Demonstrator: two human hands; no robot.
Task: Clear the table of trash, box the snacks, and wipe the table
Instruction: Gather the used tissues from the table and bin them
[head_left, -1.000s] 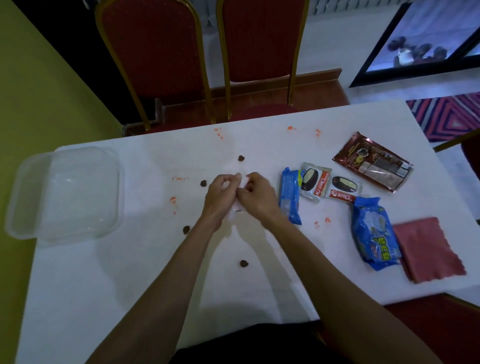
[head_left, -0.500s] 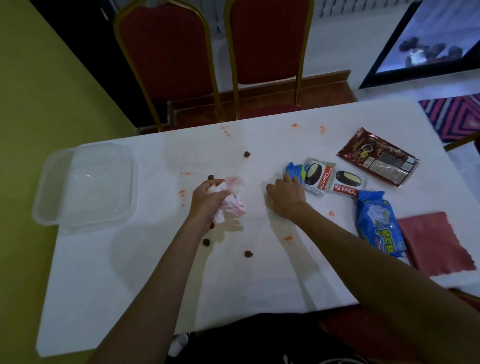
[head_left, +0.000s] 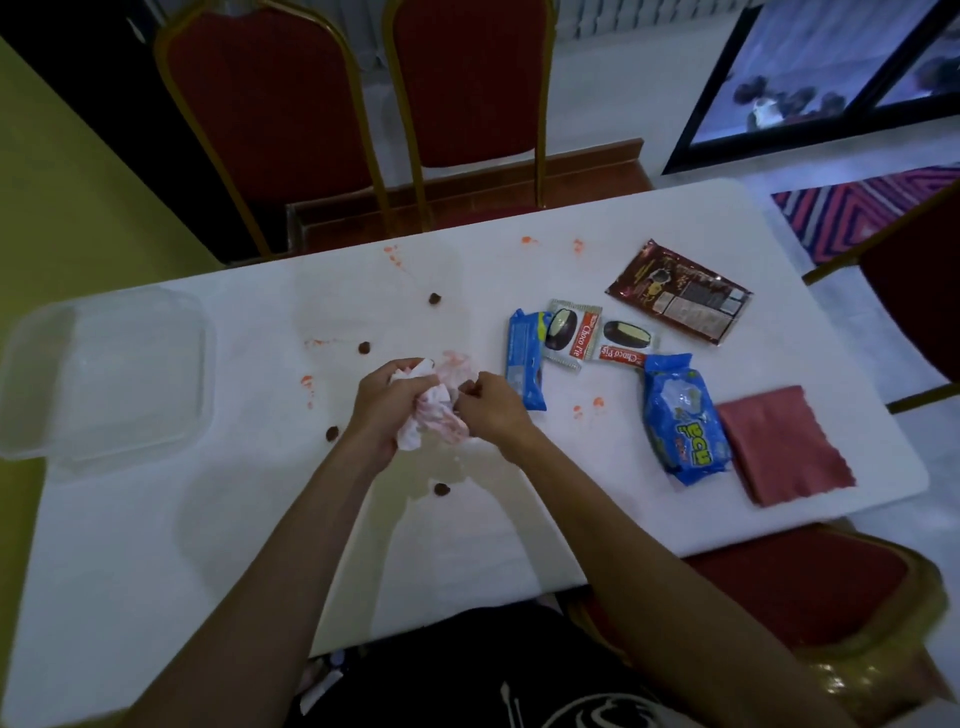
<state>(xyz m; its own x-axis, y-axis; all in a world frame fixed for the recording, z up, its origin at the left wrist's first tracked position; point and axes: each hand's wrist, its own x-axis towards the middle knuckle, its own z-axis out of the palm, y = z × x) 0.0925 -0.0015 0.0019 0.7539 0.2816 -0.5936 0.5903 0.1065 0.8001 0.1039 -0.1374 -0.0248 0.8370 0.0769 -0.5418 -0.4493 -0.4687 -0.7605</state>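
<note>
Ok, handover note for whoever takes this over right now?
Left hand grips the crumpled tissue; right hand pinches its edge.
Box sits at the left edge. Five snacks lie at the right, cloth beside them.
Done: nothing boxed or wiped yet.
Left: bin tissue and crumbs, box snacks, wipe the orange stains.

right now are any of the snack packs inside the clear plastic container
No, the snack packs all lie on the table right of centre, apart from the clear container at its left edge.
</note>
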